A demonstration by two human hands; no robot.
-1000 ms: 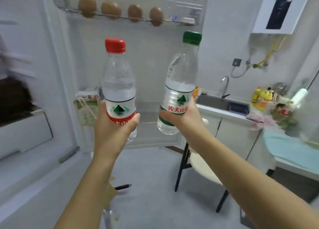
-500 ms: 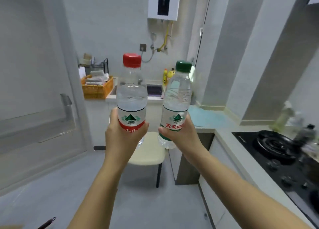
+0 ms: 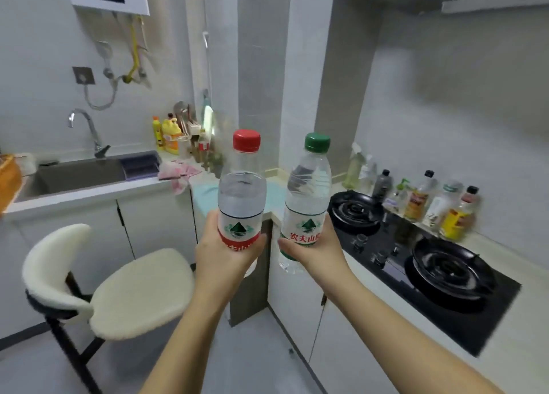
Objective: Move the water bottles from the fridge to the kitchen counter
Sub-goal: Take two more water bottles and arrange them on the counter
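Note:
I hold two clear water bottles upright in front of me, side by side and a little apart. My left hand (image 3: 221, 255) grips the red-capped bottle (image 3: 242, 191) round its red label. My right hand (image 3: 315, 252) grips the green-capped bottle (image 3: 309, 194) round its green label, and this bottle leans slightly right. Both hang in the air in front of the corner of the kitchen counter (image 3: 205, 190), where a light blue mat lies. The fridge is out of view.
A sink (image 3: 77, 175) with a tap sits in the counter at left, detergent bottles behind it. A black gas hob (image 3: 416, 263) fills the counter at right, with several sauce bottles (image 3: 430, 206) along the wall. A white cushioned chair (image 3: 118, 286) stands on the floor at lower left.
The view has swung right from the open fridge door to the counter corner. Both hands keep their grip on the bottles, which are now nearer the counter and hob.

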